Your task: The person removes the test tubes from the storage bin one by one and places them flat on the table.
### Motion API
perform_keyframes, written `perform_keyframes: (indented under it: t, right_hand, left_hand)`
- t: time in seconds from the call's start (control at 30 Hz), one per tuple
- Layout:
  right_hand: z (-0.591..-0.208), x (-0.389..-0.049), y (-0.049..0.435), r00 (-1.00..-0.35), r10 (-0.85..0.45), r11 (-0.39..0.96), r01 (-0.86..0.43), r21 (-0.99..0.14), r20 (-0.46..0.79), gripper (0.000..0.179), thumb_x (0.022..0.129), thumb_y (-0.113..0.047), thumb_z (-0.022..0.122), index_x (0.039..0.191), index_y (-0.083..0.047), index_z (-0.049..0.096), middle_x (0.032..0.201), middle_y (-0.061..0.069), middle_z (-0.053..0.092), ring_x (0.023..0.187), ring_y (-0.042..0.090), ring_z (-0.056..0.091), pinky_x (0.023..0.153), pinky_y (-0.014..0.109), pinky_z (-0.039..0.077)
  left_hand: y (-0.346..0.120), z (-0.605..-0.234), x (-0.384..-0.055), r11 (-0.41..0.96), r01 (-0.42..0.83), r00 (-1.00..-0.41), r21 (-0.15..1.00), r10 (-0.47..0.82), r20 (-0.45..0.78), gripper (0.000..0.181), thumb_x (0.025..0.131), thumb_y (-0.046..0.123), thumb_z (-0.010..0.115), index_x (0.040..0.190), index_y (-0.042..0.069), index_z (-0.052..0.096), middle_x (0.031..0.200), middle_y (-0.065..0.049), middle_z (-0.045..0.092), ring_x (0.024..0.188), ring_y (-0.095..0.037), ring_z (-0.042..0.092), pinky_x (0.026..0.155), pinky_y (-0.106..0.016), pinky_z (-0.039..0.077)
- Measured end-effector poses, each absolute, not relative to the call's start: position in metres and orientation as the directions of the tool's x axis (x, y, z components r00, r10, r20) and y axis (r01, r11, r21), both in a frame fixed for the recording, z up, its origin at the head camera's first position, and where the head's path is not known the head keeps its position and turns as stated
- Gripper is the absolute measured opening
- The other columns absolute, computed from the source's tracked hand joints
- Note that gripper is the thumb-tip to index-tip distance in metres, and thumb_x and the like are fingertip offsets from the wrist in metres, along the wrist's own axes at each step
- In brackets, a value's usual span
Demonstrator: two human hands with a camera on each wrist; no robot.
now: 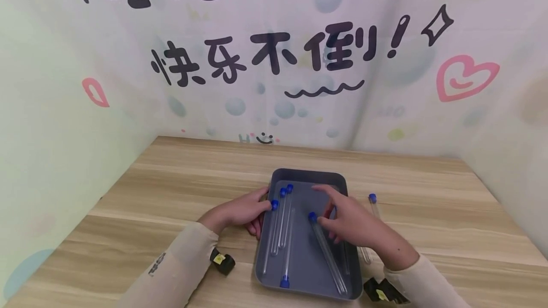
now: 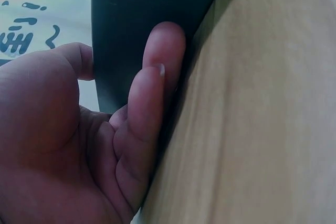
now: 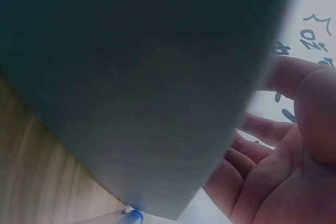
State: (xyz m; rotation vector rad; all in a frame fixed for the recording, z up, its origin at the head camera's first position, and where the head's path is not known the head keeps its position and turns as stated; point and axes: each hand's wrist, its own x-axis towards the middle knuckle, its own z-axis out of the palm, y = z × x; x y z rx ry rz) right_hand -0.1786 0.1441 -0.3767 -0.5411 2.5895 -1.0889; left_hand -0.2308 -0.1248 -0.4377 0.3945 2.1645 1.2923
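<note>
A dark grey tray (image 1: 310,277) lies on the table with several clear test tubes inside, all blue-capped where their caps show. My left hand (image 1: 244,210) grips its left wall, thumb over the rim and fingers against the outside. In the left wrist view, those fingertips (image 2: 165,45) press on the dark wall low down by the tabletop. My right hand (image 1: 353,220) hovers over the tray's right side, index finger extended and thumb apart from it. Its thumb tip is close to the blue cap of a slanted test tube (image 1: 328,253); whether they touch I cannot tell.
Outside the tray's right wall lies another blue-capped test tube (image 1: 373,199), partly hidden by my right forearm. Black straps with yellow labels circle both wrists, including the left strap (image 1: 222,261). A printed cloth (image 1: 257,108) hangs behind the wooden table (image 1: 192,165).
</note>
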Motion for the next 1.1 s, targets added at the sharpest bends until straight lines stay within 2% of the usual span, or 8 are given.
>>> perform_keyframes:
  t: [0.37,1.1]
  right_hand:
    - [-0.387,-0.177,0.139,-0.859,-0.498,0.653,-0.28,-0.703,-0.121,0.071,0.084,-0.007,0.069,0.145,-0.013,0.034,0.083,0.003,0.06,0.054,0.015,0.06,0.045,0.027,0.052]
    - [-0.396,-0.177,0.136,-0.858,-0.499,0.693,-0.314,-0.649,-0.119,0.07,0.08,-0.003,0.07,0.142,-0.007,0.038,0.075,0.001,0.057,0.047,0.013,0.057,0.042,0.026,0.05]
  left_hand:
    - [-0.125,-0.436,-0.23,0.492,-0.034,-0.789,0.87,0.522,-0.326,0.061,0.098,0.029,0.04,0.153,0.021,0.015,0.063,-0.013,0.064,0.049,-0.02,0.065,0.045,-0.03,0.053]
    - [-0.125,-0.435,-0.228,0.478,-0.026,-0.785,0.878,0.535,-0.314,0.058,0.098,0.026,0.039,0.152,0.019,0.018,0.063,-0.013,0.065,0.049,-0.02,0.064,0.044,-0.029,0.053]
